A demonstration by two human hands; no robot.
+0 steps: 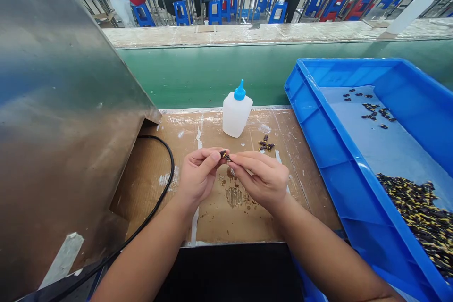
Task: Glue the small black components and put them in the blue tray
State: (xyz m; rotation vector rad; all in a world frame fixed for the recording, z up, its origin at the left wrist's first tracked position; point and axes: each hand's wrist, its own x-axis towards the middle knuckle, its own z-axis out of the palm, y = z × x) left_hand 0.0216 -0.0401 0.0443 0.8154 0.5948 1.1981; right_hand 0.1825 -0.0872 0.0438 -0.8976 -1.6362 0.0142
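Note:
My left hand (pixel 201 172) pinches a small black and yellow part (pixel 224 154) between thumb and forefinger. My right hand (pixel 261 175) meets it from the other side, its thumb and fingertips closed on the part's right end. The fingers cover much of the part, so its exact kind does not show. Just beyond my hands, a white squeeze bottle (pixel 236 115) with a blue nozzle cap stands upright on the cardboard-covered worktop (pixel 219 226). To its right lies a little pile of similar black and yellow parts (pixel 266 144).
A large blue bin (pixel 325 151) on the right holds a heap of the small parts (pixel 417 203) and a few scattered ones. A metal housing (pixel 71 104) rises at left, with a black cable (pixel 172 165) beside it. A green conveyor belt (pixel 212 75) runs behind; people sit farther back.

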